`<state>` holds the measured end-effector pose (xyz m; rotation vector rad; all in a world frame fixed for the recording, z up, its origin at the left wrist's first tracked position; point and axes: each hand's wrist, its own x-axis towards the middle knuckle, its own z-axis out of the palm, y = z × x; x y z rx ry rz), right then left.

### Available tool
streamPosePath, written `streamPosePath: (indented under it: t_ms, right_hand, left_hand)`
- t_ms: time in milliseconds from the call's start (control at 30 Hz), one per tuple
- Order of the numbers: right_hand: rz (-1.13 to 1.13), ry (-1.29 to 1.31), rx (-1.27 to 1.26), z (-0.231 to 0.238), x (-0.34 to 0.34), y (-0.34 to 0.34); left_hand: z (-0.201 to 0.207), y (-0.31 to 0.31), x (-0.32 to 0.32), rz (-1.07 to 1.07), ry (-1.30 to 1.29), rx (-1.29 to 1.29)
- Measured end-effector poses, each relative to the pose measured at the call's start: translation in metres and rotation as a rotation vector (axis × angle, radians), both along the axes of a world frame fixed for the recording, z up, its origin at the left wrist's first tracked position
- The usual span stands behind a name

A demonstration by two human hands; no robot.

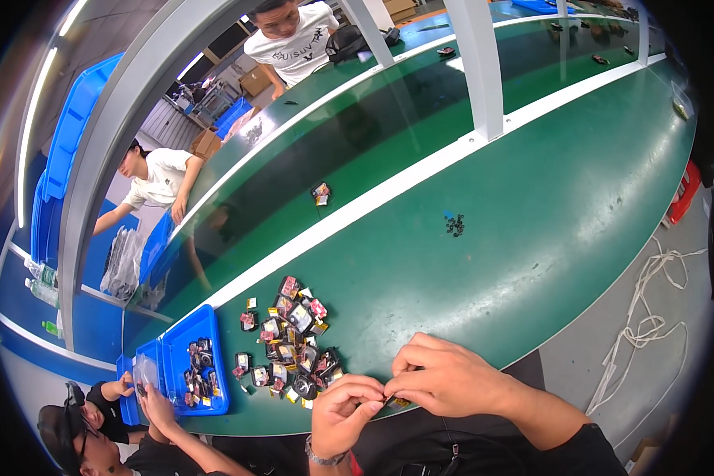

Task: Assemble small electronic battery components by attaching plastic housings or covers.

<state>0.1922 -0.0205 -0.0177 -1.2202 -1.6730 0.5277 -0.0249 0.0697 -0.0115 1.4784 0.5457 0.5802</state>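
Note:
At the near edge of the green table, my left hand point(343, 416) and my right hand point(446, 376) meet with fingers pinched together. Between the fingertips is a small dark piece with a bit of orange-yellow; the fingers hide most of it, so its kind does not show. Left of my hands lies a loose pile of small electronic assemblies point(300, 319), with black housings and yellow, red and silver parts. Farther off on the table sits a cluster of tiny black ring-like parts point(454, 227), with a speck of blue beside it.
A blue bin point(220, 373) holding similar assemblies stands left of the pile. Beside it a co-worker's hands point(160, 412) handle a clear bag. Beyond the white rail point(357, 210) a dark green belt carries one assembly point(320, 193). Grey posts point(476, 71) rise there; two people stand farther back.

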Motion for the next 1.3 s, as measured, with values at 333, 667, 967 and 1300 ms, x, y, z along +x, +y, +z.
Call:
streamPosePath:
  t_ms: [333, 667, 967, 1300]
  right_hand:
    - [-0.001, 0.009, -0.011, 0.0, 0.0, -0.001]
    - [0.008, 0.011, -0.019, 0.001, 0.0, 0.0]
    - [0.006, 0.01, -0.017, 0.001, 0.0, -0.001]
    - [0.024, -0.069, -0.081, 0.008, 0.0, -0.002]
  left_hand:
    - [-0.001, 0.0, -0.001, -0.001, -0.008, -0.053]
    - [-0.002, 0.004, -0.003, -0.06, 0.005, 0.008]
    - [-0.001, 0.003, -0.001, -0.045, -0.011, -0.032]
    - [0.015, -0.019, 0.02, 0.202, 0.277, 0.297]
